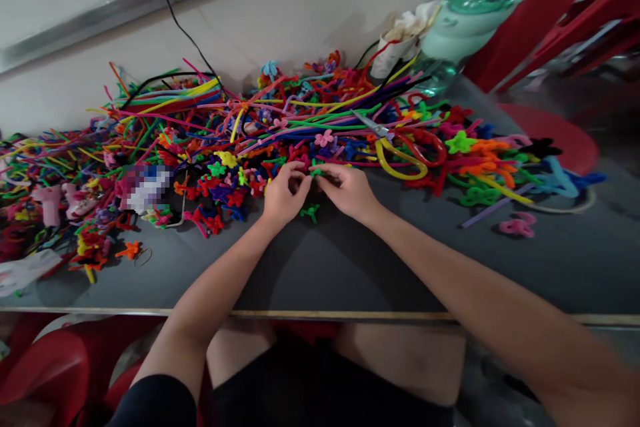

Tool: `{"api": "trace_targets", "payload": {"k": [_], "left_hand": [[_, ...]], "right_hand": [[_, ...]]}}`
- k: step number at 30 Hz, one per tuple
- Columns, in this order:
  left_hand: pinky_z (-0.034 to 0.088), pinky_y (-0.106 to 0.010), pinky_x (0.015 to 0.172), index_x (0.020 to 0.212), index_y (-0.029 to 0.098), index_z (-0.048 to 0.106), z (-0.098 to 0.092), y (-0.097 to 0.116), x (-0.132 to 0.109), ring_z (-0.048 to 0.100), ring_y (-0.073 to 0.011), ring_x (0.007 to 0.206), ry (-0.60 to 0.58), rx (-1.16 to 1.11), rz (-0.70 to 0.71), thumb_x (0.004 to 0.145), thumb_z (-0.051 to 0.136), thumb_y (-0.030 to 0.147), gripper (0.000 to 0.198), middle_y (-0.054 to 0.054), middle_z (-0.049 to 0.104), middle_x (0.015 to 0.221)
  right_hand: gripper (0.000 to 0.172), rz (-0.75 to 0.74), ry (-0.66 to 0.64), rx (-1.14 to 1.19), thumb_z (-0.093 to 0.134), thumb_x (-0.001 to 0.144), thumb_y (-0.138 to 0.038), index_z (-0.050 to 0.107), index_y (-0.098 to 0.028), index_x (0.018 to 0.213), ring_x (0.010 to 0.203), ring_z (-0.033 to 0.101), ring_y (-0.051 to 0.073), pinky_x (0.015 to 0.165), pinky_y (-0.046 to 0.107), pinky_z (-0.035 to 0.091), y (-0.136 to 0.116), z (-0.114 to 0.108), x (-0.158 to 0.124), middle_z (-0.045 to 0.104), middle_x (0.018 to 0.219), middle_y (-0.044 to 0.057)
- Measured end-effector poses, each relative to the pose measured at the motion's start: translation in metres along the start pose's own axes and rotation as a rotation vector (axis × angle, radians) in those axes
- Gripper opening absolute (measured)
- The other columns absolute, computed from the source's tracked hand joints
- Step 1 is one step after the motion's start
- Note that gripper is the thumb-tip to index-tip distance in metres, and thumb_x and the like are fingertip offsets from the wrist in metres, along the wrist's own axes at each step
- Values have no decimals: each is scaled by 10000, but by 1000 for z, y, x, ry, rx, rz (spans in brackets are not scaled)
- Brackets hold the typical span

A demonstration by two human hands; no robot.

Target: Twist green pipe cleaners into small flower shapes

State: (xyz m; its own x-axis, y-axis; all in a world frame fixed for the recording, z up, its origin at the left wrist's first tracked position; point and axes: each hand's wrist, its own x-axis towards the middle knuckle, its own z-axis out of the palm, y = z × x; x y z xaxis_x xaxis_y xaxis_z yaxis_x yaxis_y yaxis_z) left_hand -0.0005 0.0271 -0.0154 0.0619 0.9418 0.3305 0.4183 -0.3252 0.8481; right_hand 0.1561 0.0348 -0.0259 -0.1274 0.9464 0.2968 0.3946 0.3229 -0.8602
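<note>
and not a word, brand or number could be read here; the faint marks on the white cup (388, 59) were simply too small!

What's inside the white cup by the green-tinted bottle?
Crumpled pale and tan stuff, maybe used tissue, sticks out of the top of the cup. Anything lower down can't be seen: the cup's wall and that top layer cover it.

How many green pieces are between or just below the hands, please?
2: one green piece between left hand and right hand, a lower green piece on the table; more may be hidden.
</note>
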Motion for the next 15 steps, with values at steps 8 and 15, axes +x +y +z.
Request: {"api": "trace_targets", "payload": {"k": [8, 15], "left_hand": [[478, -216, 620, 944, 185, 575, -9, -27, 1, 608, -90, 658, -9, -325, -206, 861, 515, 176, 102, -2, 635, 730], [479, -232, 674, 875, 168, 596, -12, -21, 3, 594, -100, 694, 18, -318, -199, 830, 587, 219, 69, -17, 638, 781]], "right_hand": [[285, -268, -115, -350, 498, 886, -260, 700, -233, 1085, 971, 686, 250, 814, 394, 545, 0, 8, -6, 730, 1055, 70], [292, -282, -85, -458, 480, 897, -296, 700, -217, 1071, 952, 695, 241, 780, 363, 547, -5, 23, -1, 734, 1045, 78]]}}
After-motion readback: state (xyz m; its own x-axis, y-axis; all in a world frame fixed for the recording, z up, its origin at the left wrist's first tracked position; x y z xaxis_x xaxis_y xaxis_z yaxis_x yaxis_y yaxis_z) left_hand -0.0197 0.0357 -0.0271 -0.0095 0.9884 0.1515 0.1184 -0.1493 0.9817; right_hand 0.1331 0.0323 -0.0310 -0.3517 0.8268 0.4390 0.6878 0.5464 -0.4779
